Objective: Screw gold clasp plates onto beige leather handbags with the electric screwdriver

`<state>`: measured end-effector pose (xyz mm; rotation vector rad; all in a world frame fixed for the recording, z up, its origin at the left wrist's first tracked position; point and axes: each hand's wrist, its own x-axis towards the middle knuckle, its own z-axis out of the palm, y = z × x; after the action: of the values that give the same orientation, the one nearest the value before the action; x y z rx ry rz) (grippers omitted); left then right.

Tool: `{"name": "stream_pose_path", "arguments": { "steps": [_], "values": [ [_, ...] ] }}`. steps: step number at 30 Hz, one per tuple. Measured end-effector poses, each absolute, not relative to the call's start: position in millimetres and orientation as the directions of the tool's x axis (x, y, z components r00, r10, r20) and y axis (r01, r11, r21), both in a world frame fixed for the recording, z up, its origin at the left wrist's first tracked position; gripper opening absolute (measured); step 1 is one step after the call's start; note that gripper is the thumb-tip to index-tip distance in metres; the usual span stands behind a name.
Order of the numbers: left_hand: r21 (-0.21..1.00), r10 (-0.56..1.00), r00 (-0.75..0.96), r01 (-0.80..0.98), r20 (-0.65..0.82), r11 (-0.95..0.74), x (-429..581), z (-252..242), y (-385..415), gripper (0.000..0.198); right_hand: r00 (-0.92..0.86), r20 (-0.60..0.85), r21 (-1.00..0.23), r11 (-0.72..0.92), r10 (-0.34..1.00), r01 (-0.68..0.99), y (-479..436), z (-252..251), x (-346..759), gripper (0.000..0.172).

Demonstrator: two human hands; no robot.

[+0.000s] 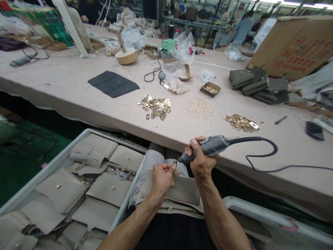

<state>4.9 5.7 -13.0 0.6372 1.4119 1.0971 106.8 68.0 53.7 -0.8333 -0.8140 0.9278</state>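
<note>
two hands are at work over your lap, just below the near edge of the desk (78,93). your left hand (162,178) has its grip clenched on a small gold fitting (174,163), pinching it against the top edge of a beige bag (182,189) that lies across your thighs. your right hand (200,161) is grasping a grey corded electric screwdriver (212,146), its tip touching the fitting and its black cable (260,152) looping back over the desk edge. to your left a grey bin (78,139) holds more beige bags (99,180), lying loosely over one another. on the desk ahead lie a heap of gold plates (154,107), a scatter of tiny gold parts (200,108) and a second gold heap (240,122) to the right. a dark punched panel (113,83) lies flat further left, and olive bags (249,83) are stacked at far right.
</note>
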Motion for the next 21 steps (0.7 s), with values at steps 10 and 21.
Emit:
{"name": "stream_pose_path", "arguments": {
  "steps": [10, 21],
  "values": [
    [0.903, 0.903, -0.153, -0.231, -0.401, 0.361, 5, -18, 1, 0.029, 0.258, 0.257, -0.904, 0.326, 0.931, -0.276, 70, 60, 105, 0.017],
    [0.910, 0.919, -0.157, -0.274, -0.363, 0.312, 7, -17, -6, 0.031, 0.079, 0.250, -0.929, 0.263, 0.965, -0.262, 59, 61, 105, 0.020]
  ]
}}
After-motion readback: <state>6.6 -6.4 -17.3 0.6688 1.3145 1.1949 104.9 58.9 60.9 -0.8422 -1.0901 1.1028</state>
